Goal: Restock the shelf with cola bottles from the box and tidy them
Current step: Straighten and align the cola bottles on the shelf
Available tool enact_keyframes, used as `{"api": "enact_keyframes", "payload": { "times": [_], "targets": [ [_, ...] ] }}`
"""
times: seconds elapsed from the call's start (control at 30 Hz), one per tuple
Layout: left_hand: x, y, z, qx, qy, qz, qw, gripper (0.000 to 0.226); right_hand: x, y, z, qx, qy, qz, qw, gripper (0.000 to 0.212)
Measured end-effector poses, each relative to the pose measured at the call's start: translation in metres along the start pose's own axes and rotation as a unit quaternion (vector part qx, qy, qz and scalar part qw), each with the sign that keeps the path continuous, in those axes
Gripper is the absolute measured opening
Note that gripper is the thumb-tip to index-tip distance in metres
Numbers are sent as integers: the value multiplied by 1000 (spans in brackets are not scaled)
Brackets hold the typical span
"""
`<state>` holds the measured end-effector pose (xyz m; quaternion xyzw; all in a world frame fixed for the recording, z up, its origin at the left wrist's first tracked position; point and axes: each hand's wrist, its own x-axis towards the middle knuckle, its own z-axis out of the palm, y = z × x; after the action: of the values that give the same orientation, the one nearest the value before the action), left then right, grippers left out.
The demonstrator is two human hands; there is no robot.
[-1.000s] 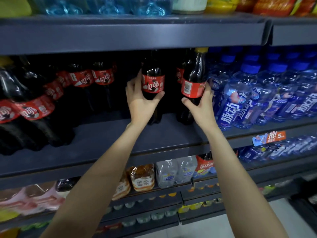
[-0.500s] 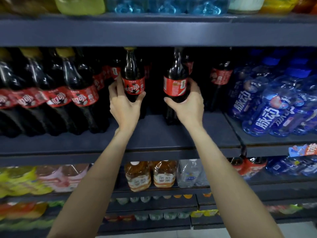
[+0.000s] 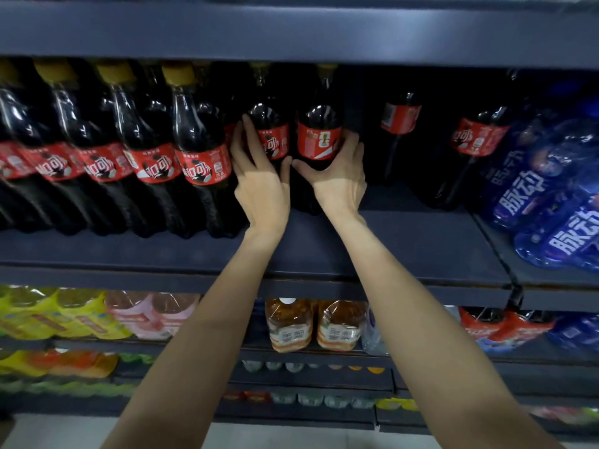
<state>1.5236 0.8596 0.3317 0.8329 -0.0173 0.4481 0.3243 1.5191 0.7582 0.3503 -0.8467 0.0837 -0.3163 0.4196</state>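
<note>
Left hand [image 3: 262, 186] and right hand [image 3: 340, 179] are each gripping a glossy, red-labelled plastic cola bottle, left bottle [image 3: 270, 131] and right bottle [image 3: 319, 131], fingers curled, on the matte shelf [image 3: 405, 247].

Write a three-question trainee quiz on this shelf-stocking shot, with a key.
1. True or false: each hand grips its own cola bottle.
2. The blue bottles stand on which side of the cola? A) right B) left C) on the shelf above
3. Fill in: the front-row cola bottles left of the hands have ____ caps.

Key
1. True: the left hand grips the left bottle and the right hand grips the right bottle, both standing on the dark shelf.
2. A
3. yellow
</note>
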Motion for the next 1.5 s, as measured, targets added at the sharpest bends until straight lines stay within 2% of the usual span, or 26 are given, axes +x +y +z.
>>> {"api": "enact_keyframes", "payload": {
  "times": [0.13,0.27,0.33,0.4,0.6,0.87,0.97,1.13,1.33,1.5],
  "targets": [
    [1,0,-4,35,-27,40,998,84,0,13,1,-4,-44,-40,998,94],
    [0,-1,-8,55,-67,54,995,91,-6,29,-1,102,-164,-51,980,98],
    [-3,-6,-6,64,-76,57,993,99,-5,34,-7,130,-182,-52,973,96],
    [-9,-10,-3,60,-89,59,992,105,-6,34,-11,119,-165,-50,978,93],
    [-18,-14,0,37,-78,45,995,94,-19,18,2,51,-59,-43,996,94],
    [-17,-19,-2,67,-97,52,992,96,-21,15,9,12,-33,-60,998,94],
    [-22,-20,-3,85,-75,62,992,97,-23,14,10,3,-16,-55,998,93],
    [-22,-20,2,69,-83,51,993,99,-24,14,9,4,-12,-57,998,92],
    [-26,-25,6,66,-81,64,992,90,-22,12,11,-17,-24,-58,998,94],
    [-27,-20,-8,23,-94,77,992,81,-23,19,10,10,-54,-73,996,98]
  ]
}}
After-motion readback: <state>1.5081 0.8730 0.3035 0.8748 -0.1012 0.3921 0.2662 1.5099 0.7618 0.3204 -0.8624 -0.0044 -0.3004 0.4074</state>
